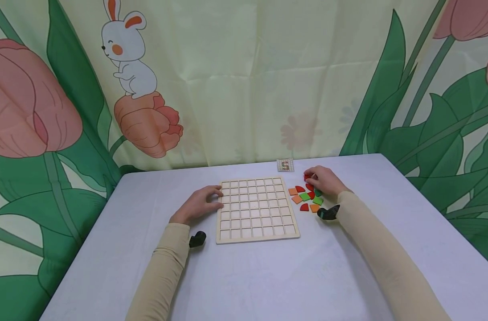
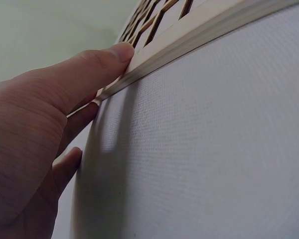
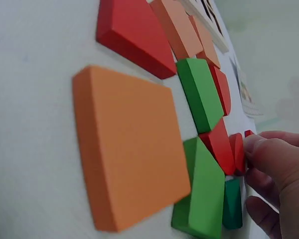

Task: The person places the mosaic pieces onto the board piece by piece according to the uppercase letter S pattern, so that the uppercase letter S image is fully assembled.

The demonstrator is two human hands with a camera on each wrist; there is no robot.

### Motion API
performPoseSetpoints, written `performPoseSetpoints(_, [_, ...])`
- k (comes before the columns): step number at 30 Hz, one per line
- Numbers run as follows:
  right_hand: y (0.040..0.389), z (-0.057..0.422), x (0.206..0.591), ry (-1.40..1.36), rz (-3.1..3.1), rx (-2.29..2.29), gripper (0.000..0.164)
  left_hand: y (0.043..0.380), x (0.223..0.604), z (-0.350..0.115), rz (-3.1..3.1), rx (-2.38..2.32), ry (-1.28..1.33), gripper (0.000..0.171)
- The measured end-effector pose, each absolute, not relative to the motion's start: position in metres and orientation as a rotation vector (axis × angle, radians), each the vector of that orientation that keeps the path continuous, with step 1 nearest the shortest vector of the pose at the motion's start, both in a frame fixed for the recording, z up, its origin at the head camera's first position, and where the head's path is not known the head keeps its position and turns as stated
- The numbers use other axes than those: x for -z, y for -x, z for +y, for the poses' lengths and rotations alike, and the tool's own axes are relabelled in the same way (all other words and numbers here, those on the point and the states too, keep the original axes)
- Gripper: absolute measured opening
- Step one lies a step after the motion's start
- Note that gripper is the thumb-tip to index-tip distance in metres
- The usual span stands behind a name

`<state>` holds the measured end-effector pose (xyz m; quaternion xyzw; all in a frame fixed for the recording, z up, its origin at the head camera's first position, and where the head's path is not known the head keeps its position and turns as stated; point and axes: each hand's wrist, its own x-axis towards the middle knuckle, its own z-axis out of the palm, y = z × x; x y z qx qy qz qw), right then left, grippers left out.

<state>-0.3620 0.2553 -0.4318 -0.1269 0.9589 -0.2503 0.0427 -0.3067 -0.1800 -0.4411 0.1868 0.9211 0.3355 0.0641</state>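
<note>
A square wooden grid board (image 1: 252, 207) lies on the table. My left hand (image 1: 199, 203) rests at its left edge; in the left wrist view the thumb (image 2: 122, 52) touches the top of the frame, with the other fingers beside it. Right of the board, my right hand (image 1: 326, 179) pinches a small red piece (image 1: 306, 177), mostly hidden by thumb and fingertips. Below that hand lie loose flat pieces: a red quarter-circle (image 1: 304, 207), an orange square (image 3: 134, 149), light green pieces (image 1: 305, 196) and a dark green one (image 3: 232, 204).
A small card (image 1: 285, 165) with a gridded picture lies near the table's back edge. White cloth (image 1: 244, 281) covers the table. Behind it hangs a printed curtain (image 1: 227, 89). A black wrist device (image 1: 328, 212) sits close to the loose pieces.
</note>
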Motion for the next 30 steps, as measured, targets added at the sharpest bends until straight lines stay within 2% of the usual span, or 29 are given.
performPoseSetpoints(10, [0.355, 0.231, 0.426, 0.451, 2.919, 0.813, 0.037, 0.306, 0.441, -0.181, 2.785, -1.015, -0.594, 0.035])
performPoseSetpoints(19, [0.344, 0.194, 0.418, 0.807, 2.952, 0.706, 0.028, 0.306, 0.438, -0.179, 2.780, -1.011, -0.582, 0.035])
performPoseSetpoints(30, [0.337, 0.149, 0.421, 0.995, 2.922, 0.743, 0.026, 0.307, 0.441, -0.179, 2.798, -1.012, -0.611, 0.036])
